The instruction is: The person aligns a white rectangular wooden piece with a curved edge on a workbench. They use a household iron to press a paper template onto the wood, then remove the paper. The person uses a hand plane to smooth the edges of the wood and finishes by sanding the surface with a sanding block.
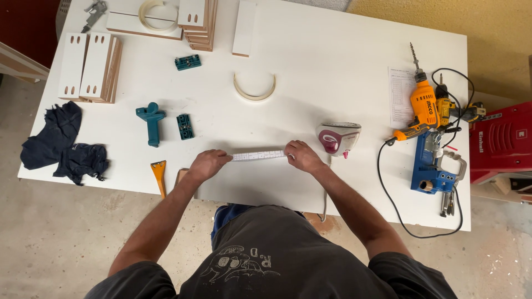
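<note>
Setting: white worktable [310,72] on a concrete floor; we stand at its near edge.
Left hand [208,164]: fingers clenched on one end of a pale strip [258,156], pinning it flat.
Right hand [302,156]: fingers pinching the other end, so we keep the strip taut between both hands.
Beside us: clothes iron [338,137] just right of the strip; orange scraper [159,174] at left.
Farther: orange drill [422,105], blue jig [431,166], stacked slotted panels [91,66] well apart.

Your left hand [208,164] and right hand [301,156] hold a strip [258,156] between them on the table [332,72]. An iron [338,137] sits just right, the drill [423,106] farther right, the rag [61,141] far left.
</note>
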